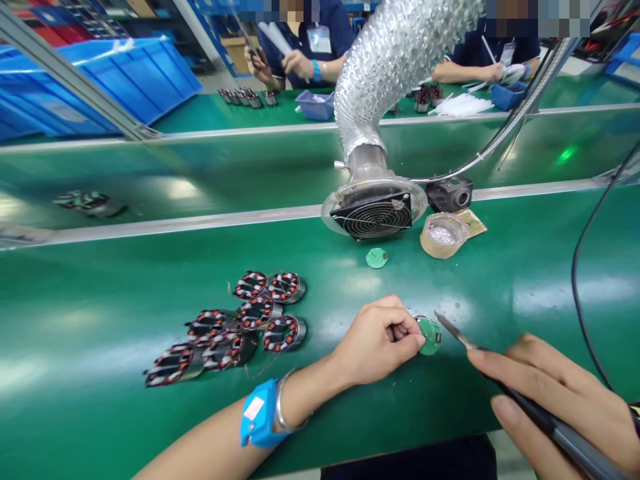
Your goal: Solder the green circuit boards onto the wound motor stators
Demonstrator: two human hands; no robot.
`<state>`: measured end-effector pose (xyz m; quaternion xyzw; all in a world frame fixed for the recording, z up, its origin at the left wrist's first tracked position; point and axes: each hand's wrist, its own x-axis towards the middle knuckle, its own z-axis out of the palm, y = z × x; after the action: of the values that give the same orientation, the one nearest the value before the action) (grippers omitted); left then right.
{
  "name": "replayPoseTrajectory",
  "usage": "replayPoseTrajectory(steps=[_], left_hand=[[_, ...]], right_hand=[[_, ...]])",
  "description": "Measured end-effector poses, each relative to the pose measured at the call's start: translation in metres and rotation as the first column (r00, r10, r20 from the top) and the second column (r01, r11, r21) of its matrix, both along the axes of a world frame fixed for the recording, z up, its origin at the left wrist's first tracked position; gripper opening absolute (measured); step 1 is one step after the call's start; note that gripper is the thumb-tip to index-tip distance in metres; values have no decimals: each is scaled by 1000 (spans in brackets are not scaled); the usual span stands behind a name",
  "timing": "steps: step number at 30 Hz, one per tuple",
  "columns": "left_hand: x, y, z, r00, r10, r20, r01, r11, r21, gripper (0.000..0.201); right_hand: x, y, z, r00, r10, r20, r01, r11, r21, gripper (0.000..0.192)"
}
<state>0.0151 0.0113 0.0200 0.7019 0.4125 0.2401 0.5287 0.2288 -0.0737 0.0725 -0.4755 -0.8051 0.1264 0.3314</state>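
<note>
Our left hand (pixel 377 340) pinches a round green board (pixel 430 335) against the table (pixel 100 320) near its front edge, fingers closed on the board's left rim. Our right hand (pixel 555 407) grips a soldering iron (pixel 505 380), fingers wrapped around its handle, tip just beside the board. Wound stators (pixel 240 327) lie clustered to the left. A fume fan (pixel 375 215) stands farther back.
</note>
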Motion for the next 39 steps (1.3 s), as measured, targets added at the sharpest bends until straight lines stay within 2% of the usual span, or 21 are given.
replayPoseTrajectory(steps=[3, 6, 16, 39], left_hand=[[0, -1, -2, 1000, -2, 6, 2, 1000, 25, 8], [-1, -1, -3, 1000, -16, -4, 16, 999, 52, 8], [0, -2, -3, 1000, -23, -16, 24, 996, 82, 7], [1, -4, -1, 999, -10, -33, 13, 995, 99, 9]], right_hand=[[-2, -3, -3, 1000, -1, -21, 3, 996, 85, 31], [-5, -1, -6, 998, 55, 8, -56, 987, 147, 29], [-18, -7, 0, 995, -85, 45, 83, 995, 49, 27], [-15, -13, 0, 994, -35, 103, 30, 998, 51, 23]])
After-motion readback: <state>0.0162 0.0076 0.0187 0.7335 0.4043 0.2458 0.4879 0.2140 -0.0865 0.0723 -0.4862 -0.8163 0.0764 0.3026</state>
